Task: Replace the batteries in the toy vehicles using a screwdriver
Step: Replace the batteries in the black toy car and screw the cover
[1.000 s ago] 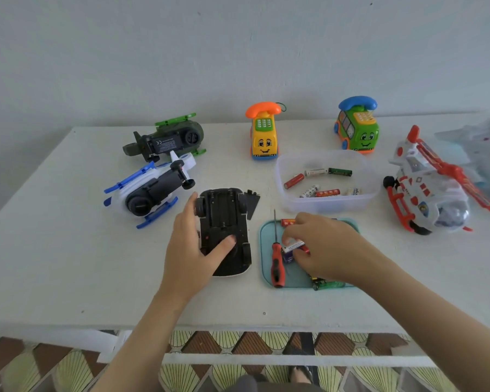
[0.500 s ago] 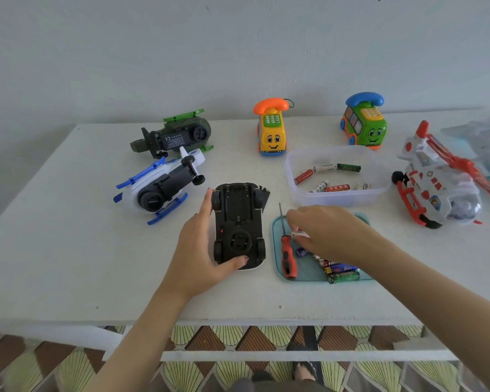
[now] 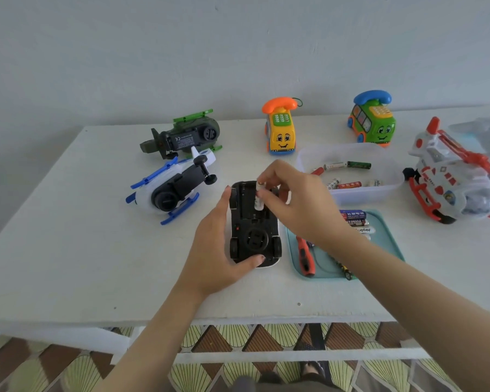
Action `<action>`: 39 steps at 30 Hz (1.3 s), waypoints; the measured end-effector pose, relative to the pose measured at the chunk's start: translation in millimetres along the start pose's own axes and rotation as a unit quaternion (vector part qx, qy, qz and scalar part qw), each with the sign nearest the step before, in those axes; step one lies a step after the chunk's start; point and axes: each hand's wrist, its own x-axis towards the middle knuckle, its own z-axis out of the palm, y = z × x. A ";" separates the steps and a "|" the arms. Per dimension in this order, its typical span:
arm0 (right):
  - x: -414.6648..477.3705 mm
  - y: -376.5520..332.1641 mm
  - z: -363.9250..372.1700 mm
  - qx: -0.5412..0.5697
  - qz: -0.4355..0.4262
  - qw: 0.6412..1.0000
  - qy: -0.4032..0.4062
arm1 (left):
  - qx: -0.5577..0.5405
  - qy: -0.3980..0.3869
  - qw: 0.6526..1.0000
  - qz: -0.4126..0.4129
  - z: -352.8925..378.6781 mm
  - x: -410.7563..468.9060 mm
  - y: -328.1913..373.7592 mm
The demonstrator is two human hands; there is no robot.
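Observation:
A black toy car (image 3: 252, 230) lies upside down on the white table, its battery bay open at the far end. My left hand (image 3: 214, 250) grips the car from the left side, thumb against its near end. My right hand (image 3: 292, 199) pinches a white battery (image 3: 259, 195) over the open bay. A red-handled screwdriver (image 3: 304, 257) lies on the teal tray (image 3: 379, 239) to the right of the car, beside several batteries (image 3: 355, 219).
A clear tub (image 3: 362, 190) with several batteries stands behind the tray. A blue-white helicopter (image 3: 173, 188) and a green one (image 3: 184, 135) lie at the left. Yellow (image 3: 280, 131) and green (image 3: 372, 120) phone cars stand at the back, a red-white plane (image 3: 447, 176) at the right.
My right hand lifted a white battery off the teal tray and carried it left over the car's open bay. My left hand kept its hold on the car.

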 end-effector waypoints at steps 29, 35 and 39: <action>-8.4 5.1 23.9 -0.270 -0.055 0.959 -0.063 | 0.011 -0.004 1.000 -0.015 0.5 -3.1 -1.8; -8.5 13.1 -9.6 -0.207 -0.010 0.974 -0.088 | 0.008 -0.009 1.000 -0.023 0.8 -2.8 -1.4; -21.0 9.3 -30.5 -0.205 0.051 0.975 -0.072 | 0.007 -0.008 1.000 -0.026 0.0 -4.3 -1.0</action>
